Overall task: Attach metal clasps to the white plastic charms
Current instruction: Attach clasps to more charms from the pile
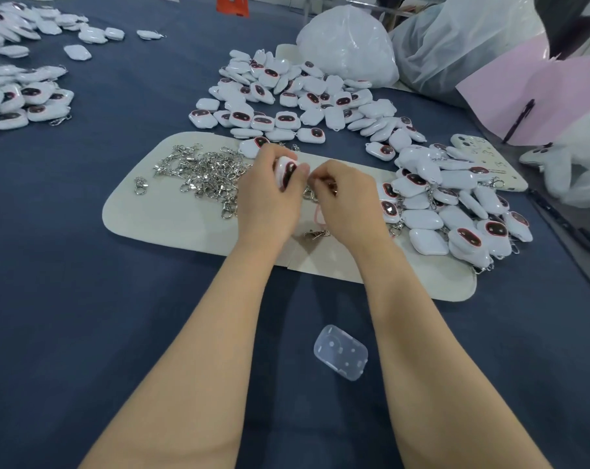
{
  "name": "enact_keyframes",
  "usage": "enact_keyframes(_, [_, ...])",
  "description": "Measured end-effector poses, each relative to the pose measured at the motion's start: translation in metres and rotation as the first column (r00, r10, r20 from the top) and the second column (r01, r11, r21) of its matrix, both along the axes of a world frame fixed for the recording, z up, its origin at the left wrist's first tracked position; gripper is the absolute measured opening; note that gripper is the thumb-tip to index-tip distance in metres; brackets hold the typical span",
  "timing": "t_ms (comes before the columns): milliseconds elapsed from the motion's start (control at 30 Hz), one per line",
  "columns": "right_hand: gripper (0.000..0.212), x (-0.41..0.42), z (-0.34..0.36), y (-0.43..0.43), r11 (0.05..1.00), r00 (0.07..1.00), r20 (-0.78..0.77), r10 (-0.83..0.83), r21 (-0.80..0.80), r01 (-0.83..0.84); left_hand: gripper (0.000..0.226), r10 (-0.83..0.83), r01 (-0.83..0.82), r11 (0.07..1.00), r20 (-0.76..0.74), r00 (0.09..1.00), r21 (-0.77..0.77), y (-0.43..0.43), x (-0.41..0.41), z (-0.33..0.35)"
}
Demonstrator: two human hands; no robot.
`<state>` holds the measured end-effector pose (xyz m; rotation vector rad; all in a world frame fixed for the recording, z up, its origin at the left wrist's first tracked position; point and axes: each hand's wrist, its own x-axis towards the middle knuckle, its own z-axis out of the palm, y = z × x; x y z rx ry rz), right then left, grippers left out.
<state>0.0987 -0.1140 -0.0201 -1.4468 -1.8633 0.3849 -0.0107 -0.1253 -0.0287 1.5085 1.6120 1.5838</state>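
Where the hands meet: above the cream rounded mat (pixel 171 214) on the dark blue table (pixel 117 299).
Left grip (pixel 269 194): closed round a white plastic charm with a dark red-rimmed face (pixel 286 172), held on edge.
Right grip (pixel 347 201): pinching a silver metal clasp (pixel 320 183), mostly hidden, right against the charm.
Heap of loose silver clasps (pixel 205 174): on the mat, left of the hands.
Piles of white charms (pixel 286 96): beyond the mat and over its right end.
Clear plastic case (pixel 340 352): between the forearms.
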Motion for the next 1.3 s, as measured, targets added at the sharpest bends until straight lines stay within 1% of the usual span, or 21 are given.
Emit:
enact_keyframes(67, [0.016, 0.000, -0.002, 0.000, 0.999, 1.000, -0.025, 0.013, -0.046, -0.014, 0.011, -0.004, 0.004, 1.000, -0.038, 0.999, 0.015, 0.002, 0.001, -0.004])
enact_keyframes(133, [0.016, -0.002, -0.003, 0.000, 0.995, 0.992, -0.126, 0.021, -0.089, -0.033, 0.006, -0.012, 0.043, 0.993, 0.275, 0.961, -0.107, 0.007, 0.000, -0.005])
enact_keyframes(200, [0.014, -0.005, -0.003, 0.000, 0.991, 0.961, -0.277, 0.013, -0.127, -0.050, 0.006, -0.008, 0.227, 0.950, 0.707, 0.707, -0.217, 0.010, -0.001, -0.001])
enact_keyframes(233, [0.012, -0.006, -0.003, 0.000, 0.989, 0.935, -0.353, 0.007, -0.138, -0.059, 0.008, 0.000, 0.316, 0.925, 0.831, 0.557, -0.212, 0.010, -0.003, 0.000])
enact_keyframes(333, [0.010, -0.010, -0.003, 0.000, 0.993, 0.887, -0.462, -0.011, -0.110, -0.045, 0.013, 0.022, 0.440, 0.884, 0.955, 0.297, -0.157, 0.010, -0.005, 0.002])
enact_keyframes(433, [0.010, -0.012, -0.005, -0.001, 0.999, 0.916, -0.400, -0.036, -0.022, 0.030, 0.016, 0.042, 0.529, 0.841, 0.988, 0.146, -0.114, 0.010, -0.007, 0.004])
enact_keyframes(500, [0.012, -0.011, -0.004, -0.001, 0.998, 0.933, -0.357, -0.035, 0.043, 0.053, 0.017, 0.048, 0.550, 0.829, 0.993, 0.108, -0.099, 0.008, -0.008, 0.005])
enact_keyframes(533, [0.013, -0.010, -0.003, -0.001, 0.996, 0.945, -0.327, -0.031, 0.068, 0.057, 0.015, 0.040, 0.536, 0.837, 0.989, 0.145, -0.113, 0.007, -0.007, 0.005])
enact_keyframes(567, [0.013, -0.009, -0.002, -0.001, 0.995, 0.959, -0.283, -0.028, 0.085, 0.054, 0.013, 0.025, 0.494, 0.857, 0.969, 0.244, -0.146, 0.008, -0.006, 0.005])
enact_keyframes(600, [0.014, -0.007, -0.001, -0.002, 0.995, 0.974, -0.226, -0.021, 0.092, 0.043, 0.010, 0.006, 0.415, 0.889, 0.913, 0.408, -0.191, 0.008, -0.005, 0.006])
enact_keyframes(667, [0.015, -0.004, 0.001, -0.002, 0.996, 0.994, -0.107, 0.002, 0.087, 0.008, 0.006, -0.005, 0.166, 0.962, 0.600, 0.800, -0.215, 0.007, -0.005, 0.005])
enact_keyframes(700, [0.016, -0.002, 0.002, -0.002, 0.996, 0.998, -0.056, 0.016, 0.086, -0.011, 0.005, 0.002, 0.059, 0.988, 0.398, 0.917, -0.143, 0.006, -0.006, 0.005])
enact_keyframes(733, [0.017, -0.001, 0.002, -0.002, 0.996, 1.000, -0.010, 0.029, 0.083, -0.028, 0.007, 0.004, 0.007, 0.999, 0.232, 0.973, -0.046, 0.003, -0.006, 0.005])
enact_keyframes(800, [0.019, -0.001, 0.002, -0.001, 0.998, 0.998, 0.057, 0.041, 0.053, -0.044, 0.010, -0.008, 0.007, 0.998, 0.025, 1.000, 0.064, -0.001, -0.005, 0.005])
enact_keyframes(867, [0.018, -0.002, -0.001, 0.000, 1.000, 0.998, 0.055, 0.022, -0.007, -0.021, 0.010, -0.023, 0.024, 0.998, -0.034, 0.999, 0.051, 0.000, -0.002, 0.001])
enact_keyframes(900, [0.017, -0.003, -0.003, 0.000, 0.999, 1.000, 0.012, 0.002, -0.043, -0.001, 0.009, -0.021, 0.021, 1.000, 0.006, 1.000, 0.016, 0.002, -0.002, -0.001])
enact_keyframes(967, [0.021, -0.003, -0.006, 0.000, 0.995, 0.995, -0.092, -0.040, -0.095, 0.031, 0.006, -0.009, 0.039, 0.994, 0.274, 0.962, -0.105, 0.006, -0.002, -0.003])
enact_keyframes(1033, [0.032, -0.001, -0.005, 0.002, 0.995, 0.987, -0.139, -0.078, -0.080, 0.067, 0.008, 0.027, 0.098, 0.975, 0.541, 0.841, -0.200, 0.008, -0.004, 0.000])
enact_keyframes(1100, [0.034, 0.001, -0.002, 0.003, 0.994, 0.966, -0.245, -0.082, -0.086, 0.063, 0.011, 0.034, 0.129, 0.967, 0.607, 0.794, -0.222, 0.007, -0.006, 0.003])
enact_keyframes(1233, [0.025, -0.001, 0.003, -0.001, 0.969, 0.944, -0.329, 0.022, -0.227, -0.102, 0.020, -0.068, 0.134, 0.979, 0.367, 0.928, -0.156, 0.003, 0.000, 0.007])
enact_keyframes(1300, [0.018, 0.000, 0.004, -0.001, 0.959, 0.940, -0.340, 0.026, -0.256, -0.119, 0.027, -0.089, 0.156, 0.973, 0.344, 0.935, -0.171, 0.001, 0.004, 0.009])
